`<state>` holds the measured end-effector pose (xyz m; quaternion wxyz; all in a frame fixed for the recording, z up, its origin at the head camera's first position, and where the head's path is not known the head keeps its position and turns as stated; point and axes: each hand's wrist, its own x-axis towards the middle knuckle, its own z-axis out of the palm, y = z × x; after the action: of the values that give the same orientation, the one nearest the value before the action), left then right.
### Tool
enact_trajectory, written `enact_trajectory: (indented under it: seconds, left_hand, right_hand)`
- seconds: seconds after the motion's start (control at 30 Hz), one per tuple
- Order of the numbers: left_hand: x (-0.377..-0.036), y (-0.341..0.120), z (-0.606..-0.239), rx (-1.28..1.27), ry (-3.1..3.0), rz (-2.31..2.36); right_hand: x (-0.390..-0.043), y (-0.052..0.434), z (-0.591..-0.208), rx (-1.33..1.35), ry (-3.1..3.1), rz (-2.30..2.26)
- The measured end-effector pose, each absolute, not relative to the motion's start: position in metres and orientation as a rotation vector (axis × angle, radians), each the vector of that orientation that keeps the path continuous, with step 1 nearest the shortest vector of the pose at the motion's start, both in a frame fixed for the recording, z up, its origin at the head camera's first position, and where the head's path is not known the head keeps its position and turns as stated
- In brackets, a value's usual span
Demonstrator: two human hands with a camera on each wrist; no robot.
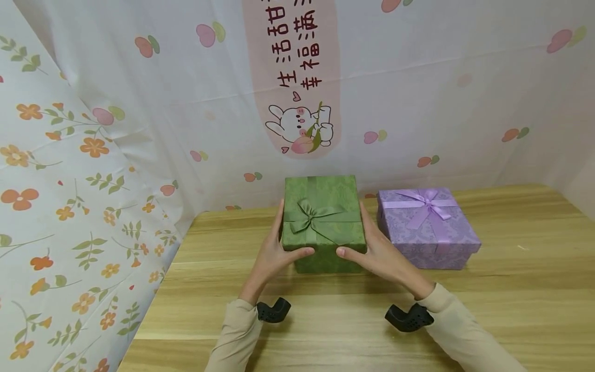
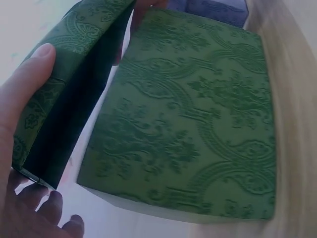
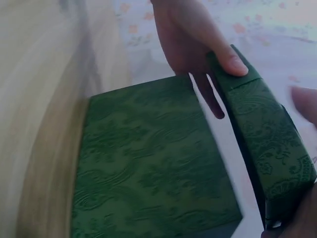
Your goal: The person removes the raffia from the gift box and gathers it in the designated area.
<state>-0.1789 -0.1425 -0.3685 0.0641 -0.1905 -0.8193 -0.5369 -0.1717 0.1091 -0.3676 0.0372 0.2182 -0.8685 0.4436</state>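
Observation:
A green gift-box lid (image 1: 334, 194) with a green ribbon bow is raised over its patterned green box base (image 1: 328, 265). My left hand (image 1: 273, 251) grips the lid's left side, thumb on the front rim. On the opposite side my right hand (image 1: 380, 253) holds it the same way. In the left wrist view a gap separates the lid (image 2: 74, 42) and its dark hollow underside from the box base (image 2: 183, 114). The right wrist view also has the lid (image 3: 270, 134) lifted and tipped apart from the base (image 3: 148, 158).
A closed purple gift box (image 1: 429, 217) with a lilac bow stands just right of the green one. Both are on a wood-grain table (image 1: 334, 330). Close behind hangs a printed white cloth (image 1: 400, 82); a flowered cloth (image 1: 79, 222) lines the left edge.

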Motion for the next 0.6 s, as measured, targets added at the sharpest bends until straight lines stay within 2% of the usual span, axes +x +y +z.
enact_trajectory:
  seconds: [0.2, 0.47, 0.6]
  left_hand:
    - [-0.181, -0.145, -0.366, -0.701, -2.381, -1.516]
    - [-0.176, -0.139, -0.356, -0.86, -2.346, -1.347]
    - [-0.173, -0.134, -0.355, -0.891, -2.384, -1.298]
  right_hand:
    - [-0.168, 0.119, -0.351, 0.711, -2.522, 1.58]
    - [-0.17, 0.14, -0.328, 0.532, -2.31, 2.287]
    - [-0.17, 0.145, -0.324, 0.454, -2.36, 2.387]
